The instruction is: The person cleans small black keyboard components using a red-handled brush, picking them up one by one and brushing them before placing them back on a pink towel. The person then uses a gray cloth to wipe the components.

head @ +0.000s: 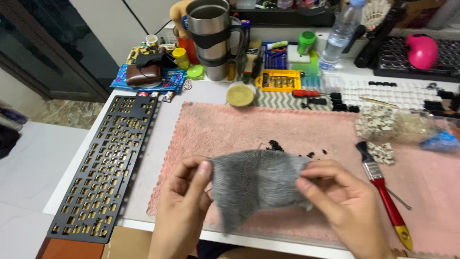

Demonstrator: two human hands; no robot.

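Left hand (184,199): thumb + fingers pinched on the left edge of the grey cloth (254,182), grip closed on fabric.
Right hand (342,201): pinches the cloth's right edge, fingers curled over it, also closed on fabric.
Grey cloth: ribbed microfibre type, stretched betw. both hands, lifted just above the pink mat (287,129), lower left corner hanging toward the table edge. Whether anything is wrapped inside, can't tell.
Pink mat: fluffy towel covering most of the white table (167,115), directly under the hands.
Keyboard plate (108,165): black w/ brass-coloured cut-outs, lies flat on the left, beside the mat, all sockets bare, no switches or caps in it.
Small black bits (275,145): a few loose pieces on the mat just beyond the cloth.
Brush (383,187): red handle, yellow tip, black bristles, lies on the mat right of the right hand, untouched.
Switch pile (378,122): heap of white/brown switches at upper right, more near the brush head.
Keycaps (383,93): white + black, spread at the back.
Steel mug (211,33): back centre, amid a bit set, bottle and misc.
Progress (judged): board looks fully stripped, i.e. teardown done. Wiping w/ the cloth seems in hand. Plate, switches, caps all apart, so reassembly is left.
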